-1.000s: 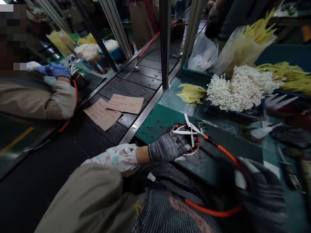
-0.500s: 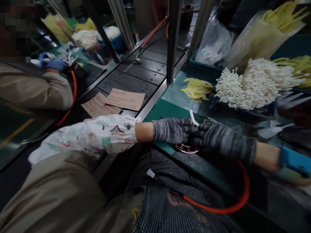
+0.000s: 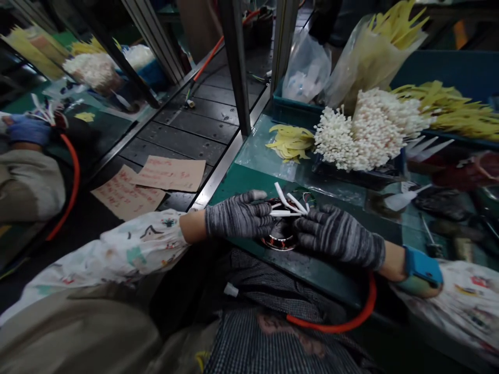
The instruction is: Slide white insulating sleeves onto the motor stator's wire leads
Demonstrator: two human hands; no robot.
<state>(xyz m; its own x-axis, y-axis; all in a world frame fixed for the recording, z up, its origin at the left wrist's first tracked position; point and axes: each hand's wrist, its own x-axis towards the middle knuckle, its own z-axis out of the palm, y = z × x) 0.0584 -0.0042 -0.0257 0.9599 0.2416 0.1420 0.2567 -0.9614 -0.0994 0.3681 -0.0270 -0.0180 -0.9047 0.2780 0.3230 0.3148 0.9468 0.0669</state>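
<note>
A round wound coil part [image 3: 279,237] with white sleeved leads [image 3: 287,203] lies on the green mat [image 3: 249,182] at the near edge of the bench. My left hand [image 3: 238,215], in a grey knit glove, is closed on the part's left side, its fingers pinching one white lead. My right hand [image 3: 338,235], gloved the same way, grips the part's right side with curled fingers. An orange hose [image 3: 339,323] loops below my right wrist.
A bundle of white tubes [image 3: 366,127] and yellow strips [image 3: 290,142] lie behind the part, with plastic bags [image 3: 307,67] in a blue bin. Brown paper notes [image 3: 150,182] lie on the dark conveyor at left. A co-worker's blue-gloved hand [image 3: 25,130] works far left.
My right hand came in from the lower right and took hold of the part. The white leads now show between both hands. The view has shifted left.
</note>
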